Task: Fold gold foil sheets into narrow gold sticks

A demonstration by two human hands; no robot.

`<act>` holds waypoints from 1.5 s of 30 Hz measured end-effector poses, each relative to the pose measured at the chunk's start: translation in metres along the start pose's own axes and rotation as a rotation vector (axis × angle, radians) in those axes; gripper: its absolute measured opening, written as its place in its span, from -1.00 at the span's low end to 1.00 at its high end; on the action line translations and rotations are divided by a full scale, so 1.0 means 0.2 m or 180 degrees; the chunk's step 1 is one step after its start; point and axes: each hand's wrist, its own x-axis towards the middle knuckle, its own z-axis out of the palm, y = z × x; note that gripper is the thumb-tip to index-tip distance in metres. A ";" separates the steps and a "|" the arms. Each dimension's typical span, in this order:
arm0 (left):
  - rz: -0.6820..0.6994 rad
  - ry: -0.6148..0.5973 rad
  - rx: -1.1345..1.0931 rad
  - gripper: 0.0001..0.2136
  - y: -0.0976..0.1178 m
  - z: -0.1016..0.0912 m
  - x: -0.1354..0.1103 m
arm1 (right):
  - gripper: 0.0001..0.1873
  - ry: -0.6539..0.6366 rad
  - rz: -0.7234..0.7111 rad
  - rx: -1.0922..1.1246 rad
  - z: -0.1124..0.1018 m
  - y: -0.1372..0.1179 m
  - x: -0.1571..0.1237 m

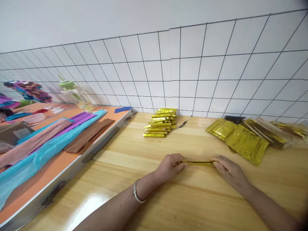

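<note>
A narrow folded strip of gold foil paper (199,162) stretches between my hands, just over the wooden table. Its left end is pinched by my left hand (171,166), with a bracelet on that wrist. My right hand (228,170) pinches the other end between thumb and fingers. Beyond my left hand lies a pile of folded gold foil strips (160,122), stacked loosely crosswise. Flat gold foil sheets (247,143) spread out on the table past my right hand.
A black pen (185,122) lies beside the strip pile. Behind the sheets sits a dark object (234,119). At left, an orange-topped board (106,119) carries blue, pink, purple and brown crepe paper (89,136) and a green-lidded bottle (75,94). A tiled wall (192,70) closes the back.
</note>
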 end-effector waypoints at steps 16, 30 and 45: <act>-0.0136 -0.0081 -0.0451 -0.76 0.05 0.01 -0.02 | -0.81 0.0263 -0.0741 -0.0638 0.00 -0.02 -0.01; -0.0885 -0.0325 -0.1303 -0.75 0.03 0.03 0.01 | -0.65 0.0235 -0.1272 -0.1312 0.01 -0.08 -0.01; 0.0088 -0.0125 0.0061 -0.84 -0.08 -0.02 0.02 | -0.78 -0.0278 -0.1282 -0.1389 0.05 -0.08 0.01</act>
